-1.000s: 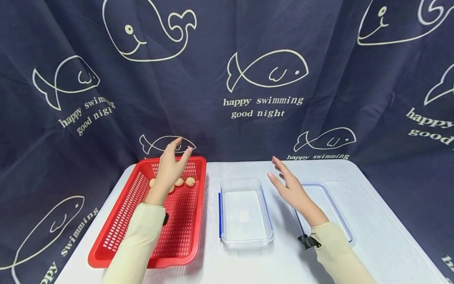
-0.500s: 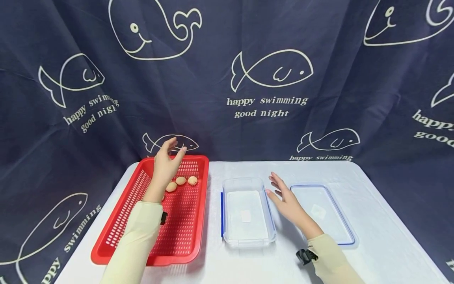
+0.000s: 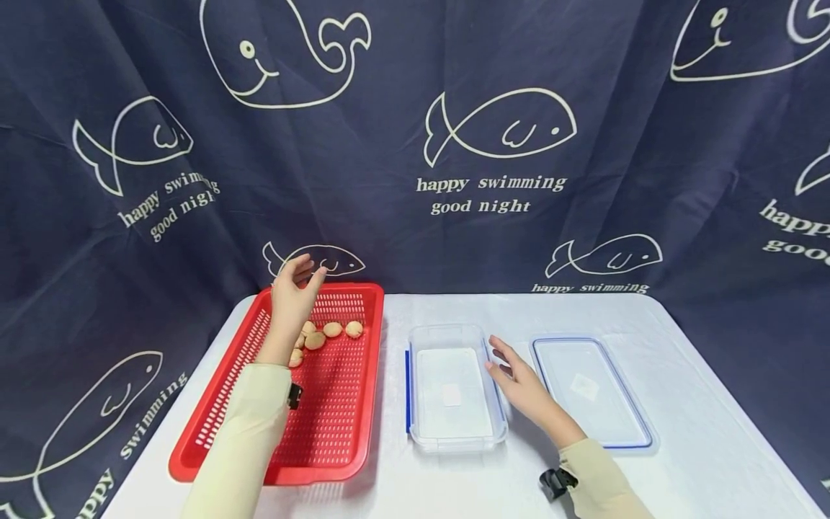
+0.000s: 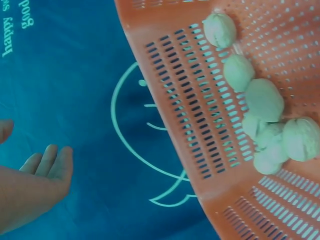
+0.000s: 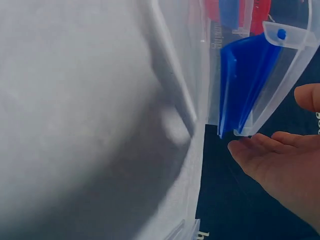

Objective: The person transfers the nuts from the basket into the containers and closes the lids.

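Note:
In the head view my left hand (image 3: 292,310) hovers over the far left part of a red plastic basket (image 3: 373,360), fingers loosely bent and holding nothing. Several walnuts (image 3: 333,329) lie in the basket's far half; the left wrist view shows a cluster of walnuts (image 4: 265,100) against the slotted wall, apart from the hand (image 4: 37,187). My right hand (image 3: 528,393), its fingers relaxed, is at the right long side of a clear plastic food container (image 3: 454,367). From the right wrist, the fingertips of that hand (image 5: 280,165) appear close to the container's blue latch flap (image 5: 245,80).
A clear lid (image 3: 612,404) with a blue seal lies flat right of the container. The white-covered table (image 3: 700,432) backs onto a dark blue curtain (image 3: 363,180) printed with fish and whales. The container stands between basket and lid.
My right hand has come down and closer to the container's right side. The left hand has drifted slightly left over the basket, uncovering more walnuts. The view has shifted a little.

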